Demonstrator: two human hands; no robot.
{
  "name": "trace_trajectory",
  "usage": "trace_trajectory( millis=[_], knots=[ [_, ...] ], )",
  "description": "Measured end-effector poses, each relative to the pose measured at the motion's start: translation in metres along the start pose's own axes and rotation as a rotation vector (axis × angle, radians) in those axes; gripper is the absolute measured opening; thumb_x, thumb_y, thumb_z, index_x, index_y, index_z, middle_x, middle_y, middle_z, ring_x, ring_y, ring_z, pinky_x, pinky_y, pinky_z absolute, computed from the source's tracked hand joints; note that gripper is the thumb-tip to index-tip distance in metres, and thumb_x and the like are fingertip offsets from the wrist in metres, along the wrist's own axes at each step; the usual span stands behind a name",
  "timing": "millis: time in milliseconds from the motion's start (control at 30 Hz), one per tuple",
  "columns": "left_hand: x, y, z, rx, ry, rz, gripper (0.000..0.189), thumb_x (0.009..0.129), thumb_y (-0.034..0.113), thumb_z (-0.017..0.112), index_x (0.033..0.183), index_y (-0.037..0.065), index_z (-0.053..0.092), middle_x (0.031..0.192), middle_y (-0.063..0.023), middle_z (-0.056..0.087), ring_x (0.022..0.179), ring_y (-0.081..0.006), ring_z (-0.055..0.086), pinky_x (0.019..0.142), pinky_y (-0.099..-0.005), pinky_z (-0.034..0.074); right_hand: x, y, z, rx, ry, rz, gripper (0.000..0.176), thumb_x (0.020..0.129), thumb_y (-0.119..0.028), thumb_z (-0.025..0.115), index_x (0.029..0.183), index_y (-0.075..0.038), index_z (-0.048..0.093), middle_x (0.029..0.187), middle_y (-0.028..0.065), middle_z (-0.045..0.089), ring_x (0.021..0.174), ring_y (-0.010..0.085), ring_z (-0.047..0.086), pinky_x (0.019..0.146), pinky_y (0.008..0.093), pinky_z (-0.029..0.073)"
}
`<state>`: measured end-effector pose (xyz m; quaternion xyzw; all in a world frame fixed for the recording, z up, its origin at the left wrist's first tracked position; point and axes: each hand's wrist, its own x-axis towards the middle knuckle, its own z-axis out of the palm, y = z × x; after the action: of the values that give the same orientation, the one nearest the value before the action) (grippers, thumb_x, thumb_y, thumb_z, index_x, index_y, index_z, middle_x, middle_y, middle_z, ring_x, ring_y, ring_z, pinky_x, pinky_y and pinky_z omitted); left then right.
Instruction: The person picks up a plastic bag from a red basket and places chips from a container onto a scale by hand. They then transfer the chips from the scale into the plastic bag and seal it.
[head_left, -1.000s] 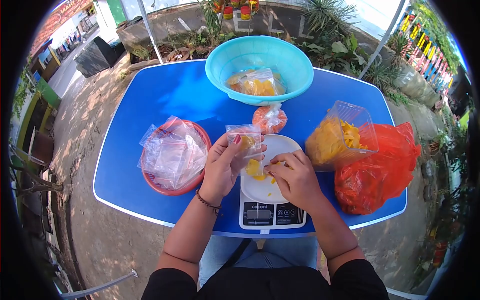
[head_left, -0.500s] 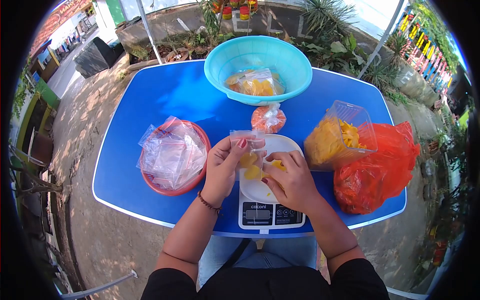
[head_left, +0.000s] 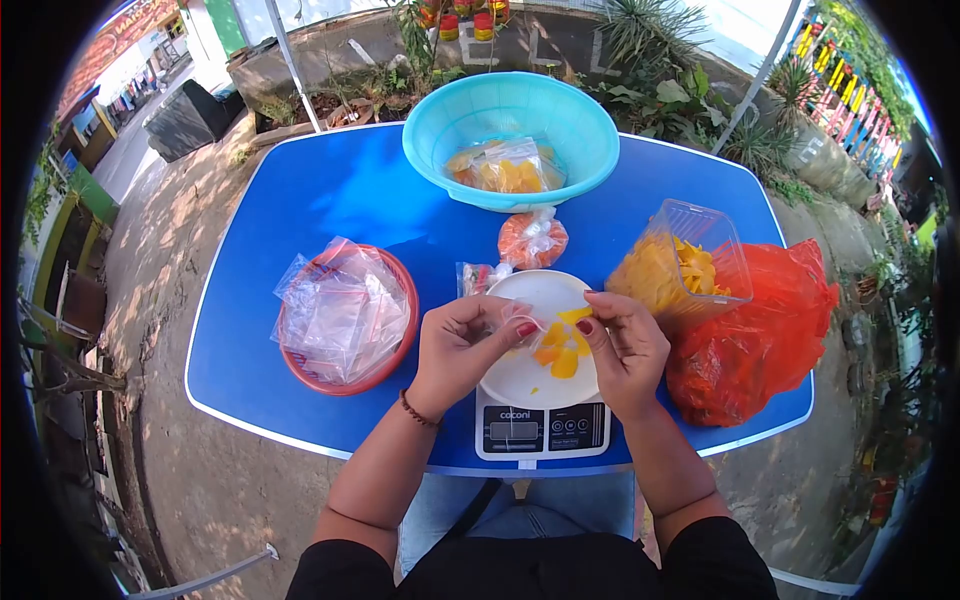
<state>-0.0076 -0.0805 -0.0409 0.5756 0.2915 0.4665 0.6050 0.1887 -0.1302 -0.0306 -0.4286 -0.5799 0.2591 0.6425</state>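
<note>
My left hand (head_left: 465, 345) pinches a small clear plastic bag (head_left: 515, 325) over the left part of a white plate (head_left: 525, 385). Above the plate's right edge, my right hand (head_left: 628, 350) has thumb and forefinger at a yellow piece (head_left: 576, 315) beside the bag's edge. Several yellow pieces (head_left: 563, 360) lie on the plate, which rests on a white kitchen scale (head_left: 543, 431). How far the bag is open is hard to tell.
On the blue table (head_left: 380, 200) stand a red basket (head_left: 408, 335) of clear bags, a turquoise basin (head_left: 590, 160) with filled bags, a bag of orange pieces (head_left: 530, 238), a clear container (head_left: 685, 265) of yellow pieces and a red plastic bag (head_left: 750, 345).
The bag has tilted down from upright between my hands. My right hand has moved right and up, and more of the plate and its yellow pieces shows.
</note>
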Motion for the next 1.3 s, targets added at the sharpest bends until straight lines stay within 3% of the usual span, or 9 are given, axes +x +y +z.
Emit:
trace_trajectory(
  millis=[67, 267, 467, 600, 733, 933, 1133, 1233, 1300],
  knots=[
    [-0.002, 0.001, 0.005, 0.152, -0.014, 0.031, 0.027, 0.084, 0.003, 0.076, 0.109, -0.004, 0.068, 0.097, -0.0118, 0.073, 0.089, -0.0144, 0.071, 0.077, -0.0264, 0.058, -0.004, 0.001, 0.000, 0.129, 0.092, -0.018, 0.021, 0.087, 0.005, 0.069, 0.108, 0.004, 0.066, 0.097, 0.0105, 0.066, 0.082, 0.0131, 0.062, 0.075, 0.0265, 0.051],
    [-0.002, 0.006, 0.009, 0.200, -0.094, 0.090, 0.032, 0.082, 0.003, 0.079, 0.111, -0.004, 0.068, 0.099, -0.0108, 0.074, 0.090, -0.0136, 0.070, 0.079, -0.0255, 0.057, 0.010, 0.005, -0.012, -0.211, -0.222, -0.340, 0.024, 0.080, -0.003, 0.077, 0.103, -0.001, 0.071, 0.098, 0.0110, 0.064, 0.078, 0.0189, 0.058, 0.072, 0.0289, 0.046],
    [0.000, 0.000, 0.007, -0.065, -0.087, 0.027, 0.023, 0.093, 0.007, 0.067, 0.114, -0.002, 0.063, 0.108, -0.0109, 0.070, 0.100, -0.0140, 0.067, 0.087, -0.0276, 0.055, 0.012, -0.015, -0.008, -0.202, -0.200, -0.182, 0.023, 0.079, -0.006, 0.072, 0.102, -0.004, 0.072, 0.099, 0.0093, 0.062, 0.089, 0.0213, 0.056, 0.077, 0.0310, 0.046],
    [0.006, -0.006, -0.001, -0.190, 0.039, 0.065, 0.022, 0.101, 0.015, 0.057, 0.116, 0.000, 0.056, 0.115, -0.0113, 0.067, 0.105, -0.0143, 0.065, 0.088, -0.0289, 0.055, 0.017, -0.020, -0.016, -0.387, -0.448, 0.019, 0.027, 0.076, -0.004, 0.069, 0.103, -0.007, 0.071, 0.099, 0.0106, 0.060, 0.094, 0.0244, 0.057, 0.081, 0.0346, 0.048],
    [0.009, 0.002, -0.003, -0.343, 0.038, -0.031, 0.025, 0.105, 0.024, 0.047, 0.120, 0.004, 0.052, 0.115, -0.0208, 0.066, 0.100, -0.0316, 0.070, 0.084, -0.0417, 0.059, 0.014, -0.008, -0.014, -0.566, -0.590, -0.150, 0.027, 0.075, -0.002, 0.067, 0.101, -0.007, 0.070, 0.094, 0.0095, 0.060, 0.091, 0.0265, 0.059, 0.081, 0.0370, 0.050],
    [0.009, 0.003, 0.000, -0.431, 0.039, -0.118, 0.029, 0.105, 0.024, 0.045, 0.124, 0.002, 0.052, 0.116, -0.0221, 0.066, 0.099, -0.0317, 0.070, 0.083, -0.0397, 0.059, 0.010, 0.007, -0.008, -0.604, -0.577, -0.253, 0.020, 0.076, -0.002, 0.067, 0.096, -0.006, 0.070, 0.089, 0.0058, 0.062, 0.086, 0.0247, 0.058, 0.079, 0.0363, 0.050],
    [0.007, -0.007, -0.006, -0.275, 0.023, -0.117, 0.025, 0.101, 0.019, 0.056, 0.112, -0.002, 0.062, 0.107, -0.0172, 0.070, 0.095, -0.0236, 0.071, 0.084, -0.0349, 0.058, 0.011, -0.003, 0.000, -0.635, -0.511, -0.262, 0.016, 0.079, -0.005, 0.069, 0.094, -0.006, 0.069, 0.093, 0.0064, 0.060, 0.086, 0.0257, 0.058, 0.078, 0.0364, 0.050],
    [0.006, -0.006, -0.005, -0.281, 0.053, -0.105, 0.021, 0.097, 0.015, 0.063, 0.109, -0.002, 0.066, 0.100, -0.0092, 0.072, 0.089, -0.0096, 0.068, 0.079, -0.0240, 0.054, 0.010, -0.007, 0.000, -0.658, -0.517, -0.220, 0.013, 0.081, -0.005, 0.069, 0.094, -0.006, 0.069, 0.095, 0.0072, 0.058, 0.086, 0.0265, 0.058, 0.077, 0.0367, 0.050],
    [0.005, -0.005, -0.005, -0.277, 0.056, -0.091, 0.023, 0.096, 0.016, 0.064, 0.110, -0.002, 0.064, 0.101, -0.0121, 0.072, 0.091, -0.0152, 0.069, 0.082, -0.0285, 0.055, 0.009, -0.004, 0.000, -0.659, -0.527, -0.220, 0.013, 0.081, -0.005, 0.069, 0.094, -0.006, 0.068, 0.094, 0.0077, 0.058, 0.086, 0.0269, 0.058, 0.077, 0.0368, 0.050]
  ],
)
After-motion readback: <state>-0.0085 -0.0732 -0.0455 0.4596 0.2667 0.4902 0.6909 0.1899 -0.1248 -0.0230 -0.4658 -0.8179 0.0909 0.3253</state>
